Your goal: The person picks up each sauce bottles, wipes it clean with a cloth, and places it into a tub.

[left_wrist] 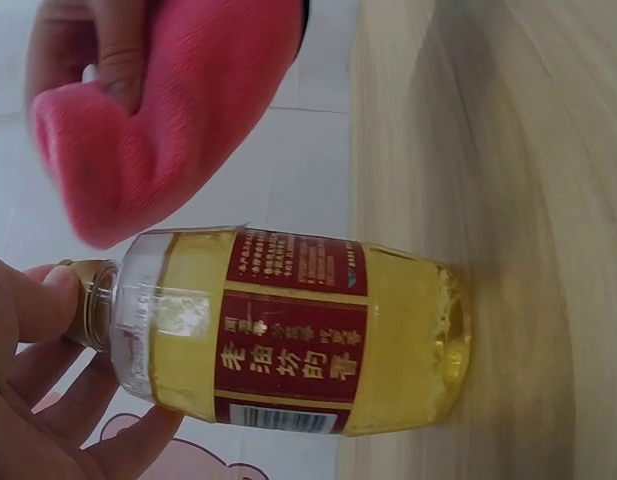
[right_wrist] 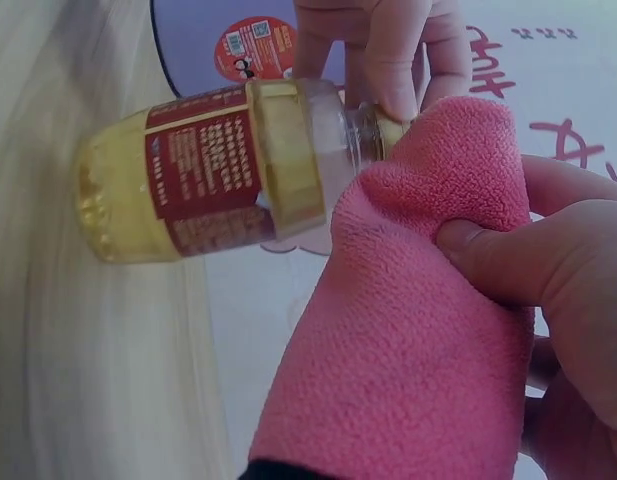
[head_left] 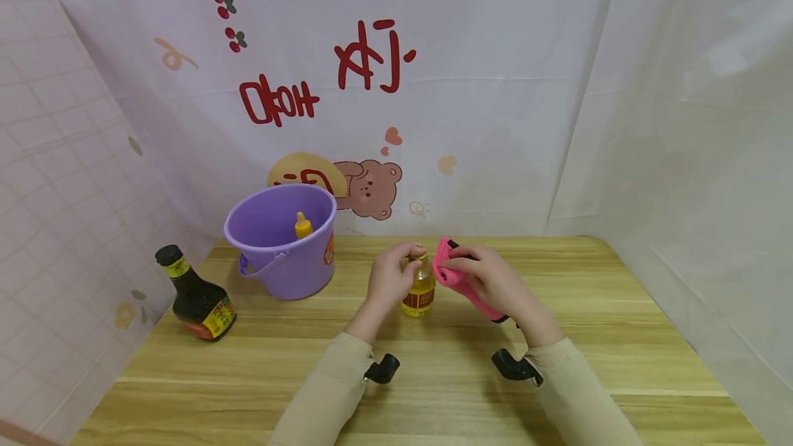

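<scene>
My left hand (head_left: 393,274) pinches the gold cap (left_wrist: 88,303) of a small bottle of yellow cooking oil (left_wrist: 288,330). The bottle stands upright on the table, its dark red label showing. To its right, my right hand (head_left: 492,281) grips a pink fleecy cloth (right_wrist: 398,290) with a dark edge, thumb pressed on its near face. The cloth hangs down from the fingers, and its upper end is close beside the bottle's neck; in the right wrist view it overlaps the cap.
A purple bucket (head_left: 291,270) stands back left, with a yellow-capped bottle (head_left: 303,226) inside. Further left is a dark sauce bottle (head_left: 203,301) with a black cap. The wooden table (head_left: 595,322) meets a printed curtain (head_left: 495,122) behind.
</scene>
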A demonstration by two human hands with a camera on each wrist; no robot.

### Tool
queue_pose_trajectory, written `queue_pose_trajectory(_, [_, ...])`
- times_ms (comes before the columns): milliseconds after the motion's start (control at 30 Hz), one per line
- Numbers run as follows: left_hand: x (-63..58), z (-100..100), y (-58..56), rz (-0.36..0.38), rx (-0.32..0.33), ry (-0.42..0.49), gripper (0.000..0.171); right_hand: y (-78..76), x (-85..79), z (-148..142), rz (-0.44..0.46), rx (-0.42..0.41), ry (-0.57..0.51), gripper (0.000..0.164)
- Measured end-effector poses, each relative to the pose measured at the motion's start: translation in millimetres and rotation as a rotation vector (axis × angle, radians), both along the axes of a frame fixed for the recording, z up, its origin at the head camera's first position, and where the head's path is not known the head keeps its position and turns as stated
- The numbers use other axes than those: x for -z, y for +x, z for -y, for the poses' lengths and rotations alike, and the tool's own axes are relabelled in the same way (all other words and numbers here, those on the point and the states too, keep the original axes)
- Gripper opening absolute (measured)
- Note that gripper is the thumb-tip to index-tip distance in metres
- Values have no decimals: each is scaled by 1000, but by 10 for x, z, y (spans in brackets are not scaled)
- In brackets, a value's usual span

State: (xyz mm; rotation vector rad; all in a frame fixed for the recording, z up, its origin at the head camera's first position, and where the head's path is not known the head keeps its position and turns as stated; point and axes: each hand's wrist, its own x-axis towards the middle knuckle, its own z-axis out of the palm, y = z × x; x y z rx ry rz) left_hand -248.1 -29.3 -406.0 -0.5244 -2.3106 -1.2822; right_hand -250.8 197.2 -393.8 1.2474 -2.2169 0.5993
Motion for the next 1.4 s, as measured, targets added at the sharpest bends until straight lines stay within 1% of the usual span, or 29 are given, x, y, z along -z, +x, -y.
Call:
queue_pose_trajectory(167, [30, 15, -14, 0, 10, 14, 19, -46, -66, 101, 47, 14, 49, 36])
queue_pose_trajectory(333, [46, 31, -27, -8, 15, 22, 18, -57, -44, 141, 85, 20, 68, 36])
queue_pose_trajectory(600, [41, 42, -10, -19, 19, 45, 16, -44, -24, 130, 135, 33, 87, 32])
queue_pose_trajectory(767, [59, 37, -14, -31, 28, 55, 16, -33, 92, 67, 164, 40, 85, 35])
queue_pose_trajectory(867, [64, 34, -13, -51, 31, 62, 17, -31, 196, 32, 156, 34, 86, 36])
queue_pose_trajectory(1067, [68, 34, -5, -51, 31, 64, 18, -31, 418, 8, 163, 19, 77, 42])
queue_pose_trajectory(1267, [69, 32, -3, -51, 16, 57, 18, -21, 564, 32, 162, 8, 97, 35])
queue_pose_trajectory(1400, [74, 30, -12, -56, 15, 52, 18, -27, 615, 59, 157, -1, 121, 33])
